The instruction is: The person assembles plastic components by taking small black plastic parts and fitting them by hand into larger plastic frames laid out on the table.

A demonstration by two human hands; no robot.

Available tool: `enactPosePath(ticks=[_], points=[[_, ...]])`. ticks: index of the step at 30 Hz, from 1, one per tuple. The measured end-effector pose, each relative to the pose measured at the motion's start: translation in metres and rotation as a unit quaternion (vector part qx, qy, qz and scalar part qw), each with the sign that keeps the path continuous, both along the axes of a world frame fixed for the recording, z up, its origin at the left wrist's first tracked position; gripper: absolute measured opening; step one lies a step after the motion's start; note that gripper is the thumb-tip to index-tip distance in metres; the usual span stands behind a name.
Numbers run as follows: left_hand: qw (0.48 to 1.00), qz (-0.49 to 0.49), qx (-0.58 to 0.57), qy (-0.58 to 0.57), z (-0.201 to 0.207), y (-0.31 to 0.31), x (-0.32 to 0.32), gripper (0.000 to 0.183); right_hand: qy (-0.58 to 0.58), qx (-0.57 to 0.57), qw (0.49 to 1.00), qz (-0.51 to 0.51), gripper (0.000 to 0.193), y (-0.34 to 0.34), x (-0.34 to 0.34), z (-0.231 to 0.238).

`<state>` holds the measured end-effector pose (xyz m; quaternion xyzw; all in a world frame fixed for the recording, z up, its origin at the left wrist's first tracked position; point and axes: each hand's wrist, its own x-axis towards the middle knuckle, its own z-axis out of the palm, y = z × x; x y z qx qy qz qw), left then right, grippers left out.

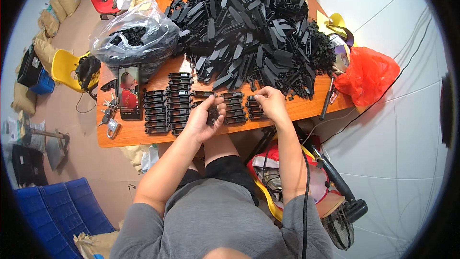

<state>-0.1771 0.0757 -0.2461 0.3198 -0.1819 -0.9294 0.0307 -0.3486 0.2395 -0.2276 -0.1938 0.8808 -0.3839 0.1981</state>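
My left hand (pixel 205 119) is turned palm up over the front of the table, its fingers curled round some small black pieces (pixel 212 114). My right hand (pixel 271 104) pinches at the far end of the rightmost column of black plastic parts (pixel 255 111); what sits between its fingertips is too small to make out. Between my hands lies another column of black parts (pixel 235 108). More long columns (pixel 155 110) of the same parts stand side by side to the left of my left hand. Beyond both hands rises a large heap of loose black plastic parts (pixel 249 33).
A phone (pixel 129 93) stands at the orange table's (pixel 127 137) left, beside keys and a padlock (pixel 112 125). Behind it is a clear plastic bag (pixel 136 48) of black pieces. A red bag (pixel 369 74) hangs at the right edge. A fan (pixel 339 228) is below right.
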Motion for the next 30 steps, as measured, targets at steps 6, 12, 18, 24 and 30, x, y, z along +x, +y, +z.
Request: enactPosePath(ticks=[6,12,18,24,30], points=[[0.994,0.046,0.093,0.038,0.006,0.002,0.003,0.037,0.044,0.086,0.994,0.054,0.019,-0.002,0.001,0.001],[0.992,0.038,0.111,0.055,0.007,0.003,0.003,0.040,0.078,0.119,0.987,0.069,0.018,-0.009,0.010,-0.008],[0.990,0.023,0.116,0.079,0.007,0.005,0.001,0.039,0.161,0.172,0.969,0.080,0.018,-0.015,0.023,0.013],[0.985,0.012,0.133,0.110,-0.004,0.005,-0.002,0.036,0.142,-0.054,0.968,0.198,0.012,-0.020,0.065,0.055],[0.976,-0.009,0.139,0.166,-0.006,0.007,-0.003,0.042,0.176,-0.013,0.964,0.199,0.014,-0.017,0.079,0.052]])
